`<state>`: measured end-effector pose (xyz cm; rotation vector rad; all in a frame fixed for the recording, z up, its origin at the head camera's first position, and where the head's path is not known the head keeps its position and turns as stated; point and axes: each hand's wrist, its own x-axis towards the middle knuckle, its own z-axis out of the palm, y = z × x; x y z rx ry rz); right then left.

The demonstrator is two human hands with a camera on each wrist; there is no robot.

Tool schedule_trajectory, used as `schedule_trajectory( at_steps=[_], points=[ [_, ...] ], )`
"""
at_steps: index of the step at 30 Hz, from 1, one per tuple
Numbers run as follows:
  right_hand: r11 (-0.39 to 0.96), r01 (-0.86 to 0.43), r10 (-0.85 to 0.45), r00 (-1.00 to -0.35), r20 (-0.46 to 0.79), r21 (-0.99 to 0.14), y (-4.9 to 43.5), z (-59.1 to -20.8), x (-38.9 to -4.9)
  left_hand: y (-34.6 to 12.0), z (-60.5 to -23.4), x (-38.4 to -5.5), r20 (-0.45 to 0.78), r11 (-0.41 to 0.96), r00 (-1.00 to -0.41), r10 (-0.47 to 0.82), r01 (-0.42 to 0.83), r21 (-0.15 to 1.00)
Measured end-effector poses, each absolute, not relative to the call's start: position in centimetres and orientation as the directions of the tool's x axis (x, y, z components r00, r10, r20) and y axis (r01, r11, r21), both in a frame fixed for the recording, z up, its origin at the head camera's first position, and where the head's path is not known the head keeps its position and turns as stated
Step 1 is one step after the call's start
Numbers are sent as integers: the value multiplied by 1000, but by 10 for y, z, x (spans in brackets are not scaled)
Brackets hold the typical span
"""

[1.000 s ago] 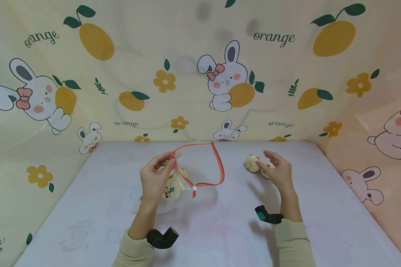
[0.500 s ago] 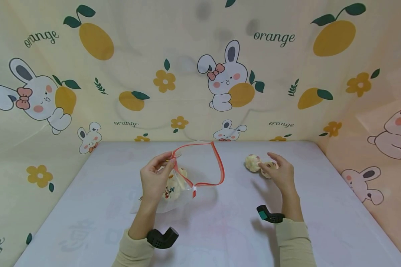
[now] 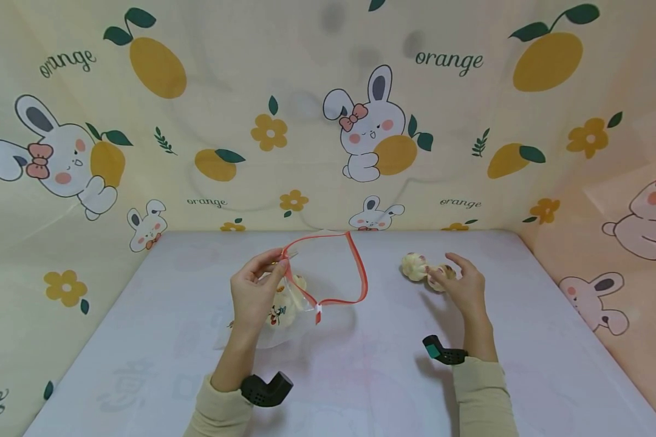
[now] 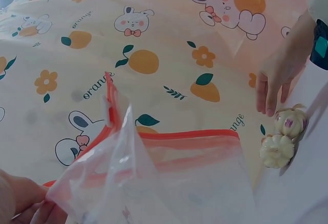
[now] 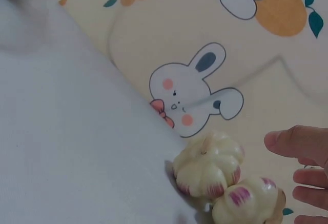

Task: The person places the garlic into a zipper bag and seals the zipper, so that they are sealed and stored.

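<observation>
My left hand (image 3: 254, 294) pinches the rim of a clear zip bag (image 4: 200, 178) with a red zip edge. Its mouth gapes toward the right, and a white slider hangs at the near corner. Cartoon print and pale, rounded contents (image 3: 284, 311) show through the plastic; the hand partly covers them. Two cream garlic bulbs (image 5: 207, 165) with purple streaks lie side by side on the right of the table. Close by the nearer bulb (image 5: 246, 203) is my right hand (image 5: 307, 167), thumb and fingers spread apart and holding nothing. A gap separates them in the right wrist view.
The white table (image 3: 372, 376) ends at a back wall of patterned cloth (image 3: 306, 176) with rabbits and oranges. More of this cloth rises on both sides. Each wrist wears a black camera (image 3: 266, 389).
My right hand has drifted slightly right and toward me, uncovering more of the garlic bulbs, which stay in place. My left hand and the bag are practically unchanged.
</observation>
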<state>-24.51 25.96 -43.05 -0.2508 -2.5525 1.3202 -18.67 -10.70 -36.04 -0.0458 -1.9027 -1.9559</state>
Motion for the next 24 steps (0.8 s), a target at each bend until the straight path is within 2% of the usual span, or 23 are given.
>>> schedule_trajectory(
  at_steps=[13, 24],
  points=[
    [555, 44, 275, -952, 134, -831, 266, -444, -247, -107, -362, -187, 292, 18, -920, -261, 298, 955],
    [536, 148, 307, -951, 28, -831, 267, -452, -250, -107, -361, -187, 301, 10, -917, -261, 310, 951]
  ],
)
